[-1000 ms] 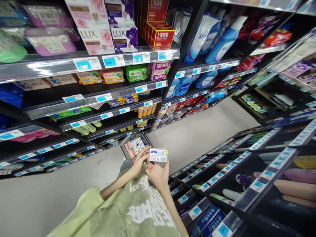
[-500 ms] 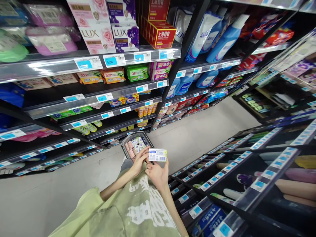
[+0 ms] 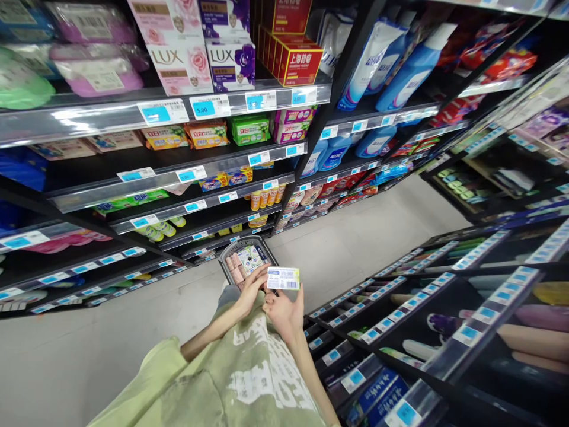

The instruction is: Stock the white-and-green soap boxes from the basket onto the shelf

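Both of my hands hold a small white and green box (image 3: 283, 278) with a barcode label facing me. My left hand (image 3: 251, 290) grips its left end with curled fingers. My right hand (image 3: 284, 311) supports it from below and at the right edge. A grey shopping basket (image 3: 227, 253) stands on the floor just beyond my hands, holding several small packs.
Black shelves on the left carry soap boxes (image 3: 182, 62), red cartons (image 3: 293, 59) and blue detergent bottles (image 3: 409, 71). Lower black shelving (image 3: 444, 314) with blue price tags runs along the right. A pale floor aisle (image 3: 364, 237) lies between them.
The box and my hands have stayed almost still; the view has tilted slightly downward.
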A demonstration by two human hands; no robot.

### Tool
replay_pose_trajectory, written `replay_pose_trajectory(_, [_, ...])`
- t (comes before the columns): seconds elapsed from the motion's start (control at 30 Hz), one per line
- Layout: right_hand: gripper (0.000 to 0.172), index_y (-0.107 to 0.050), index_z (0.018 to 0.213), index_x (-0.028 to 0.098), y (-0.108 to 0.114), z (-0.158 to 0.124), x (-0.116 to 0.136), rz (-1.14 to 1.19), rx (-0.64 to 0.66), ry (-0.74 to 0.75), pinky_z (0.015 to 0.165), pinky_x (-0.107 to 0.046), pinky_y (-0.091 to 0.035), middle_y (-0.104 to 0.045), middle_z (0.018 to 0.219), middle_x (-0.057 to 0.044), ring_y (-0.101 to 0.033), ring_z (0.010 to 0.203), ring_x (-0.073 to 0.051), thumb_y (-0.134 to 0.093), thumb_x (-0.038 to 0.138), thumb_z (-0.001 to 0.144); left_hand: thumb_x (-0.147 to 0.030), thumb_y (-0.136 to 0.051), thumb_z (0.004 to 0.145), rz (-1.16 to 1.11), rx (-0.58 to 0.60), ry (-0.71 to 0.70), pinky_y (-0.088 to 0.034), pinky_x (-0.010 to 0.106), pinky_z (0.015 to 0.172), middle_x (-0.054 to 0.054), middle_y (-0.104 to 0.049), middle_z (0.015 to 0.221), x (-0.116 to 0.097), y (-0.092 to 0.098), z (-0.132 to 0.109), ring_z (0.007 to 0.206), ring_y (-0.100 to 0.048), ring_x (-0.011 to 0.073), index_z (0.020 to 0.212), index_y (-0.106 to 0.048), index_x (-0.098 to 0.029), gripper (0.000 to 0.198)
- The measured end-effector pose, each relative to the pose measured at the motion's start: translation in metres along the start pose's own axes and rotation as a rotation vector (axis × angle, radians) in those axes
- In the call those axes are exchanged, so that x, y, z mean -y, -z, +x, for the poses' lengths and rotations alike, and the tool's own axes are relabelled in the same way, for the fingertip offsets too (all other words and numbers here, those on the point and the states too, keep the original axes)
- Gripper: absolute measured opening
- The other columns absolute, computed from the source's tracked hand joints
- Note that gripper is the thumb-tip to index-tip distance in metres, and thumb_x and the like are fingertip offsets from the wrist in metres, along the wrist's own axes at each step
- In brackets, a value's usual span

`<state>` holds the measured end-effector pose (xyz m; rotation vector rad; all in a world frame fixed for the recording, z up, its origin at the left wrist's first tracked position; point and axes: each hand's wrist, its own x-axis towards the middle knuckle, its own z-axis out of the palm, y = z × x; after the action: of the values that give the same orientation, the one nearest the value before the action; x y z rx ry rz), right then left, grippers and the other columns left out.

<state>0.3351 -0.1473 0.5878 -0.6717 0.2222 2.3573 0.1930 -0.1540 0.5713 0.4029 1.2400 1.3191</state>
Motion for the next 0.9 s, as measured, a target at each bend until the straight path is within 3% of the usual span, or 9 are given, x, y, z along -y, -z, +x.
replay_pose_trajectory(0.17, [0.054, -0.065, 0.109, 0.021, 0.003, 0.004, -0.003, -0.114, -0.041, 0.118, 0.063, -0.030, -0.046, -0.069, 0.102, -0.008, -0.058, 0.074, -0.018, -0.054, 0.071, 0.092, -0.043, -0.073, 0.083, 0.115, -0.015, -0.047, -0.044, 0.038, 0.105, 0.009, -0.068, 0.130, 0.005, 0.003, 0.002, 0.120, -0.060, 0.0299, 0.131, -0.067, -0.024, 0.051])
replay_pose_trajectory(0.33, [0.047, -0.065, 0.109, 0.025, 0.005, 0.010, -0.008, -0.310, -0.079, 0.259, 0.066, -0.030, -0.049, -0.070, 0.104, -0.004, -0.062, 0.076, -0.017, -0.067, 0.066, 0.086, -0.042, -0.074, 0.086, 0.070, 0.020, -0.061, -0.040, 0.036, 0.110, 0.007, -0.062, 0.138, 0.008, 0.006, 0.001, 0.132, -0.052, 0.0309, 0.133, -0.065, -0.028, 0.050])
replay_pose_trajectory(0.53, [0.066, -0.053, 0.134, 0.028, 0.011, 0.016, -0.017, -0.597, -0.173, 0.467, 0.074, -0.029, -0.052, -0.071, 0.108, -0.002, -0.065, 0.079, -0.014, -0.082, 0.050, 0.079, -0.039, -0.082, 0.081, -0.053, 0.149, -0.055, -0.034, 0.043, 0.118, 0.011, -0.055, 0.148, 0.005, 0.005, -0.002, 0.142, -0.046, 0.0310, 0.140, -0.060, -0.028, 0.064])
replay_pose_trajectory(0.73, [0.091, -0.044, 0.140, 0.027, 0.009, 0.017, -0.022, -0.804, -0.211, 0.610, 0.092, -0.033, -0.053, -0.059, 0.142, -0.011, -0.065, 0.113, -0.022, -0.094, 0.029, 0.064, -0.037, -0.081, 0.076, -0.234, 0.219, 0.026, -0.036, 0.046, 0.115, 0.011, -0.060, 0.145, -0.004, -0.001, -0.007, 0.138, -0.049, 0.0357, 0.135, -0.064, -0.023, 0.063])
replay_pose_trajectory(0.8, [0.089, -0.045, 0.138, 0.025, 0.010, 0.018, -0.020, -0.900, -0.205, 0.639, 0.083, -0.031, -0.054, -0.064, 0.134, -0.011, -0.067, 0.097, -0.019, -0.094, 0.026, 0.063, -0.044, -0.076, 0.075, -0.364, 0.244, 0.081, -0.040, 0.049, 0.110, 0.015, -0.064, 0.139, -0.007, -0.001, -0.008, 0.134, -0.053, 0.0398, 0.133, -0.064, -0.017, 0.065])
replay_pose_trajectory(0.9, [0.075, -0.052, 0.127, 0.023, 0.011, 0.017, -0.017, -1.014, -0.195, 0.724, 0.068, -0.028, -0.051, -0.067, 0.118, -0.008, -0.059, 0.069, -0.011, -0.092, 0.025, 0.063, -0.057, -0.063, 0.078, -0.542, 0.256, 0.135, -0.045, 0.052, 0.101, 0.020, -0.068, 0.133, -0.012, 0.001, -0.009, 0.129, -0.056, 0.0439, 0.132, -0.064, -0.011, 0.071])
